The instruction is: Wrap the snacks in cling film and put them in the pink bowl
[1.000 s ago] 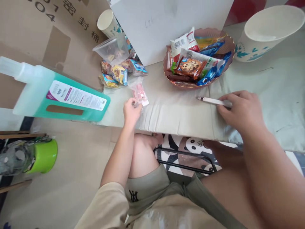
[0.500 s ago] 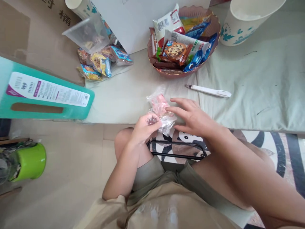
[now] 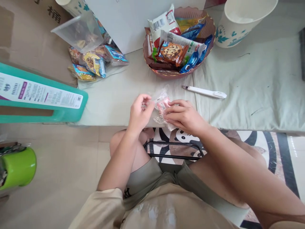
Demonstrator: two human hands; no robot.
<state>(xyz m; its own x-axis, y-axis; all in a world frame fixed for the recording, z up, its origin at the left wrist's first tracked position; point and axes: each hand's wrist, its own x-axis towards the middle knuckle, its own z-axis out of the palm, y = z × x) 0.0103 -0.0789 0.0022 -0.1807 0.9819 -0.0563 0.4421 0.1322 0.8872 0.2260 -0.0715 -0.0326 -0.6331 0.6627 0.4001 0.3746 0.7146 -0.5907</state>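
My left hand (image 3: 140,111) and my right hand (image 3: 182,115) both pinch a small clear plastic packet with pink contents (image 3: 162,104) at the near edge of the cloth-covered table (image 3: 250,92). The left fingers grip its left end, the right fingers close on its right side. A white pen-shaped cutter (image 3: 205,92) lies on the cloth just beyond my right hand, untouched.
A brown bowl (image 3: 212,27) full of wrapped snacks sits behind the packet. A clear bag of snacks (image 3: 95,60) and a plastic tub (image 3: 78,31) lie at the left. A green detergent bottle (image 3: 40,98), a white bucket (image 3: 245,19) and a green cup (image 3: 17,167) stand around.
My right hand let go of the white cutter and came over to the packet. My left hand carried the packet from the table's left toward the middle; both hands now grip it.
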